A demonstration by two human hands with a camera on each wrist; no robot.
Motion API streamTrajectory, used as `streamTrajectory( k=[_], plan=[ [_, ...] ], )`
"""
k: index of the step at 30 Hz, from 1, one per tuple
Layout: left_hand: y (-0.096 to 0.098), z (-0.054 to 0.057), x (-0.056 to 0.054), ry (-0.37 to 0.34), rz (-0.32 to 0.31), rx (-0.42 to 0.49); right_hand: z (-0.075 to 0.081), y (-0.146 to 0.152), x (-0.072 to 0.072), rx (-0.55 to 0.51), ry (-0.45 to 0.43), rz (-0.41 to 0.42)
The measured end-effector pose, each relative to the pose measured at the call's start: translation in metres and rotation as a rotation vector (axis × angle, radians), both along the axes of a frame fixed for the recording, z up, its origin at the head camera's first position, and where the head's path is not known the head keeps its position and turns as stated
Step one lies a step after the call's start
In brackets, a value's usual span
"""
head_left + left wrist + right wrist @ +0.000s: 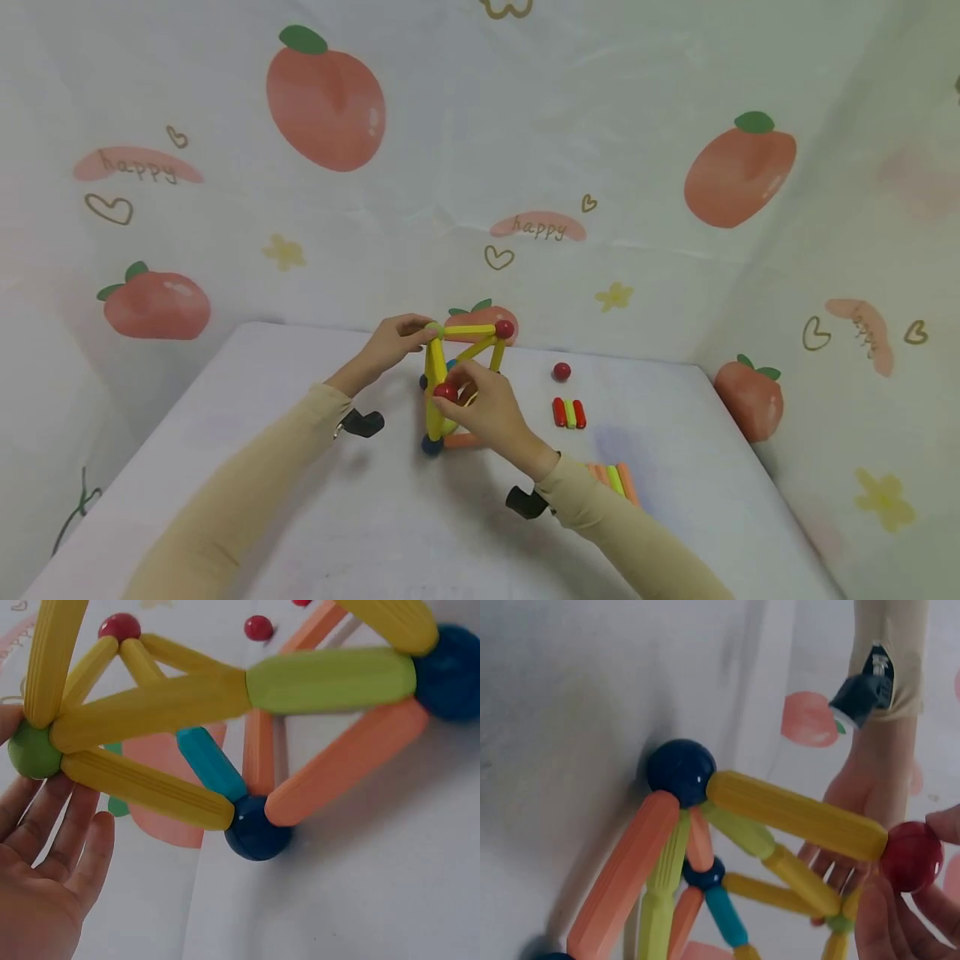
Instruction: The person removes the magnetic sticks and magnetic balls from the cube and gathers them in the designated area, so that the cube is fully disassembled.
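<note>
A frame of toy building sticks and balls stands on the table, with dark blue balls (432, 445) at its base. My left hand (390, 340) pinches the light green ball (34, 754) at the upper left corner, where several yellow sticks (150, 787) meet. Nearer to me, my right hand (491, 408) grips a red ball (911, 856) between thumb and fingers. That ball sits at the upper end of a yellow stick (799, 816) rising from a dark blue ball (681, 772). Another red ball (504, 329) tops the far right corner. My right hand hides part of the frame in the head view.
Right of the frame lie a loose red ball (562, 372) and a short row of red and yellow-green sticks (570, 414). A row of orange and yellow-green sticks (617, 479) is partly covered by my right sleeve (600, 517). Behind the table hangs a fruit-printed cloth (420, 225).
</note>
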State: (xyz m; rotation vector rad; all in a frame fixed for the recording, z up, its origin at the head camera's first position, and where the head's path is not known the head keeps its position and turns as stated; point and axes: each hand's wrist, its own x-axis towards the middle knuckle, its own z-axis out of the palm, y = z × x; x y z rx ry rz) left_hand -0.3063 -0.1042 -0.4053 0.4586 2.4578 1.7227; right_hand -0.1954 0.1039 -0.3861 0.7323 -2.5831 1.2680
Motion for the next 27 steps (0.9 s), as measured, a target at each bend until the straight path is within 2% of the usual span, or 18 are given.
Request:
streamTrajectory(
  k=[7, 13, 16, 22, 27],
  plan=[
    [-0.010, 0.000, 0.018, -0.059, 0.029, -0.002, 0.002, 0.024, -0.004, 0.034, -0.042, 0.137],
    [-0.017, 0.000, 0.041, -0.049, 0.062, -0.020, 0.011, 0.048, -0.011, 0.104, -0.106, 0.215],
    [-0.020, 0.000, 0.056, -0.026, 0.076, -0.049, 0.014, 0.059, -0.014, 0.140, -0.130, 0.224],
    [-0.020, 0.002, 0.085, 0.014, 0.088, -0.109, 0.018, 0.076, -0.019, 0.175, -0.120, 0.203],
    [-0.016, 0.002, 0.099, 0.040, 0.083, -0.121, 0.012, 0.079, -0.018, 0.142, -0.061, 0.161]
  ],
)
